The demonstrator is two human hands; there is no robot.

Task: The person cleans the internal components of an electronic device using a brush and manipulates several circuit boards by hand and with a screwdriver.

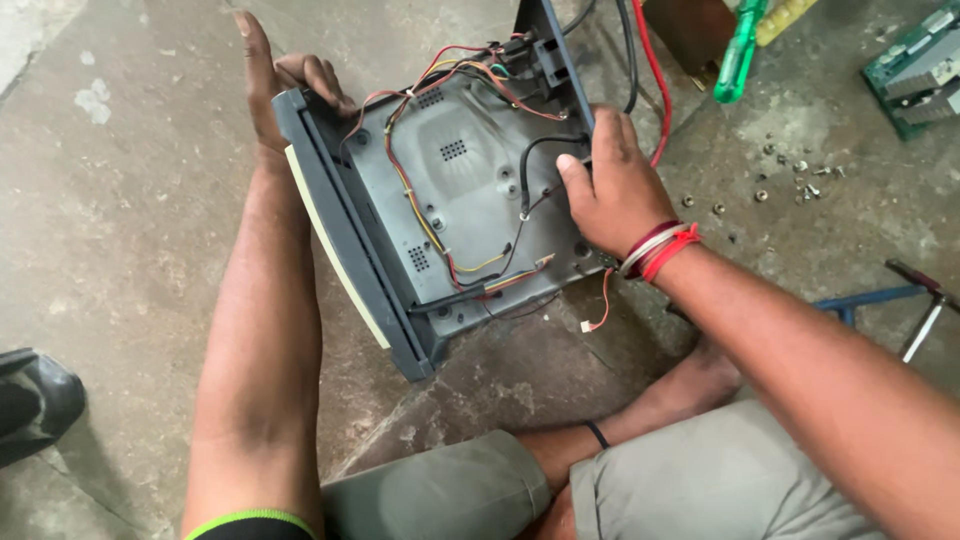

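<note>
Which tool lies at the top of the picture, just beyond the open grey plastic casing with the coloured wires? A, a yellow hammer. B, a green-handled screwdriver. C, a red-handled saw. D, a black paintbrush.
B: a green-handled screwdriver lies on the concrete beyond the open grey plastic casing.

Matt grey plastic casing [470, 170]; rough concrete floor [130, 200]; glossy green screwdriver handle [740, 50]

The open plastic casing [455, 190] is slate grey with a cream front edge, strung with red, yellow and black wires [420, 205], while a green-handled screwdriver [741, 50] and green circuit board [918, 68] lie on mottled grey concrete floor [120, 200].
</note>
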